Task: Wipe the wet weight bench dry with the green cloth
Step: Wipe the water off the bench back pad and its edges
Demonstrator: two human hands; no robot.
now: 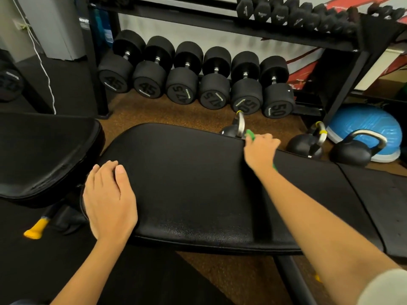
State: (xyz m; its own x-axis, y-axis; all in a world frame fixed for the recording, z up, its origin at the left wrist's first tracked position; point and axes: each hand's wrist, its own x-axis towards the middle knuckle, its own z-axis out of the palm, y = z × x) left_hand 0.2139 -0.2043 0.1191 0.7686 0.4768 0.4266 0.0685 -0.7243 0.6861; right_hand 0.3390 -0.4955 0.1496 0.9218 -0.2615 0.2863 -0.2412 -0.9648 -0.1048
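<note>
Hands are working across a black padded weight bench (193, 183) in a gym corner. A person's left hand (109, 199) is lying flat near the pad's left end, fingers straight and close together, holding nothing. The right hand (261, 150) is reaching to the far edge of the pad, fingers curled over the green cloth (250, 134); only slivers of the cloth are showing, one beyond the knuckles and one under the wrist, the rest being hidden by the hand. A pale sleeve (383, 287) is covering the right upper arm at the lower right corner.

A second black bench pad (44, 155) is sitting just to the left, with a yellow-tipped bar (36, 230) showing below it. Just behind the bench's far edge, a small kettlebell (233, 128) is standing right beside the right hand. Two more kettlebells (306, 145) (352, 150) are resting on the floor to the right, near a blue balance dome (365, 126). Round dumbbells (187, 80) marked 45, 47.5 and 50 are lining the lower tier of a black rack (343, 84), and hex dumbbells (286, 13) are filling the upper tier.
</note>
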